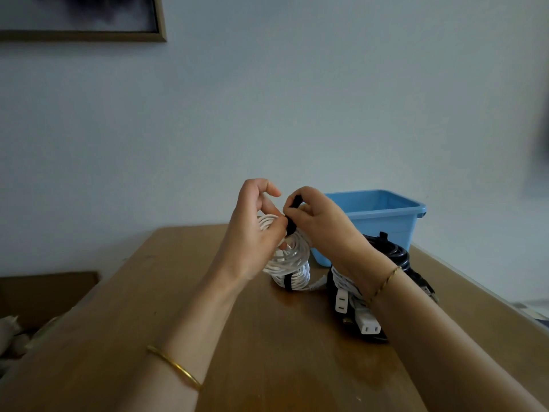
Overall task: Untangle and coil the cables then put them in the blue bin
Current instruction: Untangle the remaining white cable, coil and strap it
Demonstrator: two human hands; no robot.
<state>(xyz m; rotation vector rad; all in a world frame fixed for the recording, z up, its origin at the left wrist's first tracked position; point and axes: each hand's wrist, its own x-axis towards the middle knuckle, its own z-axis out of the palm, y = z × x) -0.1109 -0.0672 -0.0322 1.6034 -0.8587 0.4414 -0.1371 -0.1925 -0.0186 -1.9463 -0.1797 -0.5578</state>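
A coiled white cable [292, 258] stands on edge on the wooden table [267, 337], bound low down by a black strap. My left hand [252, 230] grips the top of this coil from the left. My right hand [315, 221] pinches a black strap [292, 217] at the coil's top. To the right, under my right wrist, lies a pile of black cable [389, 251] and white cable with two white plugs [341, 301]. The blue bin [380, 215] stands behind on the table, its inside hidden from here.
The table's right edge runs close to the bin and the cable pile. A brown box [44, 292] sits beyond the table's left edge. A framed picture [83, 19] hangs on the wall at the upper left.
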